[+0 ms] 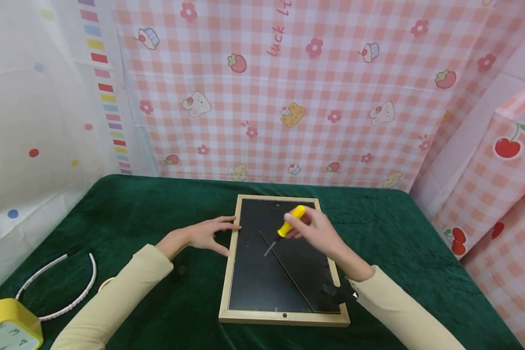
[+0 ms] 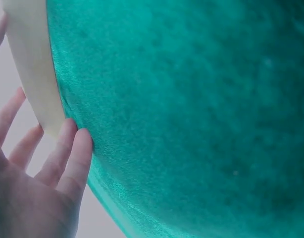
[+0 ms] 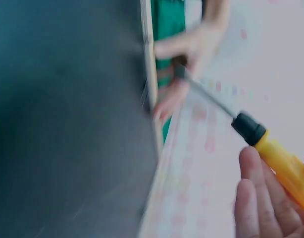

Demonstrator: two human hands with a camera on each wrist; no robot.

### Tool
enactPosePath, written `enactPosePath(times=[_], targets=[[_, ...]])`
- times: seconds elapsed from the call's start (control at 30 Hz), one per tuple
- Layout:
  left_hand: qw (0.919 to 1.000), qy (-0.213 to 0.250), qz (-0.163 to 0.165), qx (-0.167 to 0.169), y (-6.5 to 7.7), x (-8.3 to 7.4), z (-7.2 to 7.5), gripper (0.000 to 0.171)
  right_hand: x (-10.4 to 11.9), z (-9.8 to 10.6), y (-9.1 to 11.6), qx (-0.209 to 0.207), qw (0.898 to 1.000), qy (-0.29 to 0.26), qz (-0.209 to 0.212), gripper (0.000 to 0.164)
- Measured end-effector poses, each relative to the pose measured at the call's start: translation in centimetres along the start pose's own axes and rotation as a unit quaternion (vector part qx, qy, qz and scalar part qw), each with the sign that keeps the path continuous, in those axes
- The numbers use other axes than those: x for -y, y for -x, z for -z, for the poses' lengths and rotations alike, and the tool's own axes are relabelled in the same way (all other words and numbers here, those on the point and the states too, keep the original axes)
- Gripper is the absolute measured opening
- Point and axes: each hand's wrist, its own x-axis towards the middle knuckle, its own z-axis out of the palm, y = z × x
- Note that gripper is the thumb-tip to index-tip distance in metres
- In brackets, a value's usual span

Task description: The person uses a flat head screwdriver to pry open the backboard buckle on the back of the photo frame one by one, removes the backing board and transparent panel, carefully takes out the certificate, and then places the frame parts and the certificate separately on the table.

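Observation:
A picture frame with a light wooden rim (image 1: 227,287) lies on the green cloth, its black backing board (image 1: 255,279) facing up. Across the board runs a thin diagonal edge (image 1: 288,275). My left hand (image 1: 205,234) rests on the frame's left side, fingers spread and fairly straight; in the left wrist view its fingertips (image 2: 82,136) touch the pale rim. Over the board, my right hand (image 1: 319,233) holds a screwdriver by its yellow handle (image 1: 291,221). The metal shaft (image 3: 210,98) points down and left, and its tip appears to be above the board.
A yellow clock (image 1: 22,316) stands at the lower left beside a white headband (image 1: 76,301). Dark green cloth (image 1: 389,233) covers the table. Pink checked curtain (image 1: 262,121) hangs behind. A small metal fitting (image 1: 284,315) sits on the frame's near rim.

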Motion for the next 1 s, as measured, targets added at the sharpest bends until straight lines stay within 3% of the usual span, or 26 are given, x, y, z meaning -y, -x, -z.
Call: enactPosePath(times=[0.17,0.33,0.6,0.8,0.9,1.0], targets=[[1.0000,0.001,0.000,0.004,-0.1,0.0,-0.2,0.075,-6.5,5.0,0.6,-0.001,0.991,-0.069,-0.118,0.054],[0.9996,-0.025,-0.013,0.005,0.0,0.3,-0.4,0.077,-9.9,7.7,2.5,0.016,0.980,-0.084,-0.178,0.055],[0.9938,-0.104,-0.035,-0.014,0.0,0.0,-0.1,0.068,-12.2,7.9,2.7,0.080,0.967,-0.126,-0.204,0.051],[0.9884,-0.142,-0.032,-0.043,0.3,-0.4,-0.6,0.070,-12.6,7.8,2.4,0.064,0.962,-0.158,-0.211,0.047],[0.9802,-0.184,-0.030,-0.068,0.6,-0.7,-1.2,0.072,-12.4,8.0,2.6,0.053,0.962,-0.172,-0.204,0.047],[0.9655,-0.240,-0.019,-0.100,1.1,-1.4,-2.0,0.073,-12.1,8.6,3.1,0.039,0.962,-0.186,-0.197,0.045]])
